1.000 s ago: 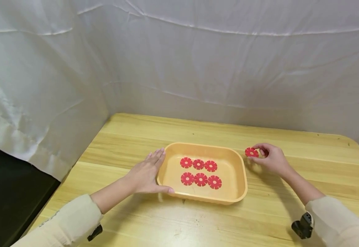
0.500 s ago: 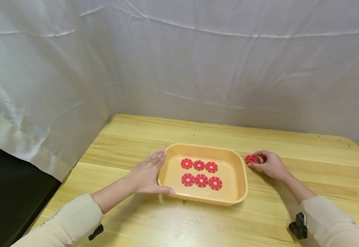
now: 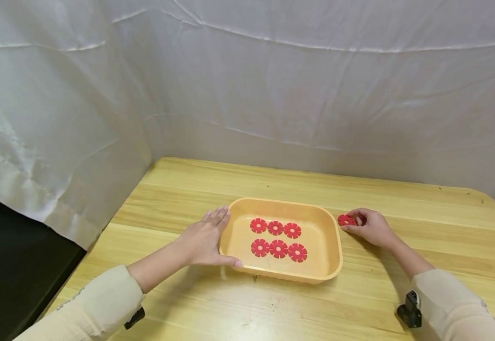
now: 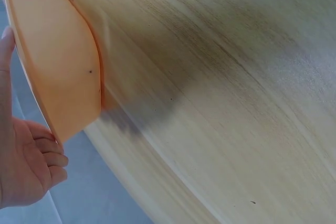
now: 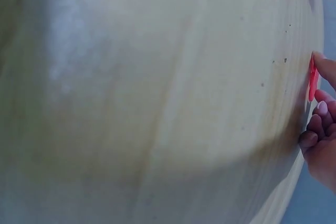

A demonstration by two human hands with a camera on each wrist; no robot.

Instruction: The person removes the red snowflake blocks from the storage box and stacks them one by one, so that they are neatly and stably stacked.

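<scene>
Head view shows the right hand (image 3: 368,227) pinching a red flower disc (image 3: 346,220) low on the bench (image 3: 422,208), just right of the orange tray (image 3: 338,258). The grip is only at the disc's edge, so it could slip. The disc is flat, round and notched. Fingers straight, the left hand (image 3: 202,241) rests against the tray's left wall.

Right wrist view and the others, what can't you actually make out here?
- Red disc: right wrist view shows it edge-on, cut by the frame edge.
- Right hand: fingers hide whether the disc touches the table.
- Tray: left wrist view shows only its outer wall.
</scene>
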